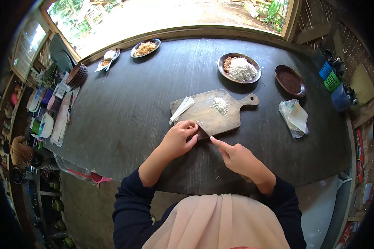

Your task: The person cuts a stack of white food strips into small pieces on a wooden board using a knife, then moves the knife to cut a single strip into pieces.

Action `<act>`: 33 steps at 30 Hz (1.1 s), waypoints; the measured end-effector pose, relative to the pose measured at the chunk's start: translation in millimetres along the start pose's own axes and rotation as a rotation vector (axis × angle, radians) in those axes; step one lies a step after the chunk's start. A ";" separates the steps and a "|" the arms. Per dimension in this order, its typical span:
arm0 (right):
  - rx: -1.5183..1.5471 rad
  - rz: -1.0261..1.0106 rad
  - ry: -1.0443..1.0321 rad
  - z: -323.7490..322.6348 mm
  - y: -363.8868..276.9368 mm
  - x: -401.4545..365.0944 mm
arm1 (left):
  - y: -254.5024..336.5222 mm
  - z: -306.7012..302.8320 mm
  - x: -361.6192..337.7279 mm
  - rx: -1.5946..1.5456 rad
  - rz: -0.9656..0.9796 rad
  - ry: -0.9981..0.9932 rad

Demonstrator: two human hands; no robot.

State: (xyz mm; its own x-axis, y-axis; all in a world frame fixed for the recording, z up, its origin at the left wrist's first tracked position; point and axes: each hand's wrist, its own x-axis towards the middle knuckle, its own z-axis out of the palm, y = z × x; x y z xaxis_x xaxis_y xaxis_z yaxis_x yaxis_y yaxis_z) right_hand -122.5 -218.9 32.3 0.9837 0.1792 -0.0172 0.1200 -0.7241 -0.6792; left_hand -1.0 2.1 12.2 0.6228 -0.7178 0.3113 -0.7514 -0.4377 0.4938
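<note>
— Where are our hands?

— Our left hand [180, 137] is at the near left corner of the cutting board [220, 116]. Its fingers are curled in and the thumb and forefinger are pinched together. We cannot tell whether anything is caught in the pinch.

— And those white bits beside it?

— A few stray shreds [199, 123] lie on the board, just beside those fingertips.

— What about our right hand [239, 158]?

— It grasps nothing. The forefinger is stretched out flat, with its tip at the near edge of the board, and the other fingers are folded under. The two hands are near each other but apart.

— What else do we have on the board?

— There is a small heap of white shreds [220, 105] towards the handle end, and a folded white strip [181, 109] that hangs over the left edge.

— And on the table [124, 103] around it?

— Beyond the board we see a bowl of white shreds [239, 68], with a dark dish [290, 80] to its right. A plastic bag of pale sheets [294, 118] lies right of the board. A plate of fried bits [145, 48] and a small plate with a spoon [108, 60] are by the far edge. A stack of plates [77, 75] stands at the far left.
</note>
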 end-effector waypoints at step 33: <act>0.015 -0.008 0.000 -2.4 -1.3 -2.7 | -0.5 -0.3 0.0 -0.015 -0.010 -0.011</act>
State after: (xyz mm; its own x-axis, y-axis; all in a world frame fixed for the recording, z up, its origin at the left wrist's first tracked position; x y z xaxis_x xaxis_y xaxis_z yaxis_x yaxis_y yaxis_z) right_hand -125.0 -220.0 35.0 0.9827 0.1849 -0.0120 0.1256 -0.7124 -0.6905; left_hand -0.6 2.5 12.2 0.6274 -0.7197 0.2974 -0.7419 -0.4364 0.5090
